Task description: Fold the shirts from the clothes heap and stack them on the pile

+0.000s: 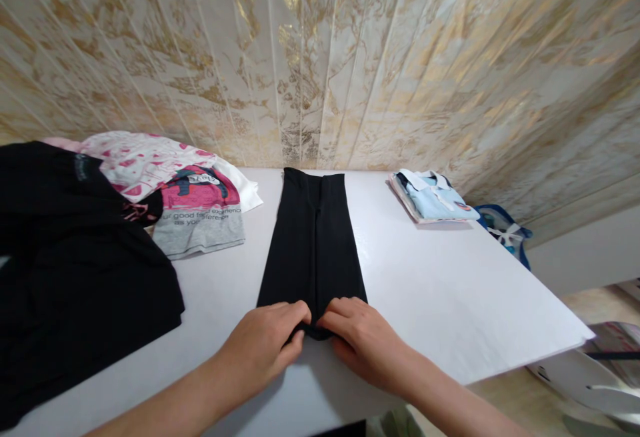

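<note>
A black garment [320, 243] lies flat on the white table, its two sides folded in to a seam down the middle. Its far edge is close to the wall, and its near edge lies under my hands; whether it is a shirt or trousers I cannot tell. With fingers and thumb, my left hand [270, 333] pinches the near edge just left of the seam. Opposite it, my right hand [357, 330] grips the same edge right of the seam. Between the hands, a short bit of that edge sags and lifts slightly off the table.
On the left is a loose heap of clothes: a large black garment [85, 277], a grey printed shirt [200, 230] and a pink-and-white patterned one [145, 157]. A folded stack with a light blue collared shirt [437, 197] sits at the back right of the white table [450, 290].
</note>
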A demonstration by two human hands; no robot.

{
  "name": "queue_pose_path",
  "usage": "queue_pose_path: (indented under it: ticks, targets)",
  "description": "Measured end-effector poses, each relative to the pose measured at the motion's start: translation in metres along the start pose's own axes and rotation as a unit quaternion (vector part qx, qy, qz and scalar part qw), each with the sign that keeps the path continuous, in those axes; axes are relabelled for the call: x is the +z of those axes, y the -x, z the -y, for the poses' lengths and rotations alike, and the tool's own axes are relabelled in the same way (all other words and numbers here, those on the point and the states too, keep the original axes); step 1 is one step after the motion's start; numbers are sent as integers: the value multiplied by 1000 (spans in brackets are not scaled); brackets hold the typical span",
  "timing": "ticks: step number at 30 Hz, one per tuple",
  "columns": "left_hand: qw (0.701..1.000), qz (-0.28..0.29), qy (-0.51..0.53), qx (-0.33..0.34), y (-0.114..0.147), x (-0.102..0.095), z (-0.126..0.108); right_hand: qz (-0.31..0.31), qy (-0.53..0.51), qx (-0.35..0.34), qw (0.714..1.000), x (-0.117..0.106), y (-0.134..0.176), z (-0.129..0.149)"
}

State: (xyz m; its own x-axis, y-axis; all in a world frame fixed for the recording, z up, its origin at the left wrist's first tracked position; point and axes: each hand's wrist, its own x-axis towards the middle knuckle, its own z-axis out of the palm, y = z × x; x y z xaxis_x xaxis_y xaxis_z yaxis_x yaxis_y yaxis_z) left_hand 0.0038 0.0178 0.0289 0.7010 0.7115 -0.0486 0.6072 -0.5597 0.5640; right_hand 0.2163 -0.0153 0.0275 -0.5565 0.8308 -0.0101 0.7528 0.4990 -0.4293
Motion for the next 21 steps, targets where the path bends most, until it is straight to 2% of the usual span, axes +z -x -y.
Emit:
queue_pose_path:
  ticks: [3,6,9,12,14,17,21]
  targets:
    - [992,69,106,-28,-2,-18,-7,82,-111,-29,990,-24,-2,1]
    - [978,107,174,-31,-28,-36,2,134,-178,-28,974,-45,-23,-18]
    - [979,94,179,-38,-68,-45,32,118,-206,0,971,-52,-55,-54]
    - [984,59,150,-79,-91,-48,63,69,-223,94,968,-48,-75,-86]
    - [982,54,154,-94,-91,-49,76,39,-248,123,960,-44,-75,-99]
    - [985,55,136,-96,-80,-50,84,38,-269,111,956,-43,-63,-104]
    - [992,48,54,-106,-72,-50,81,47,-198,118,972,-46,-54,-101]
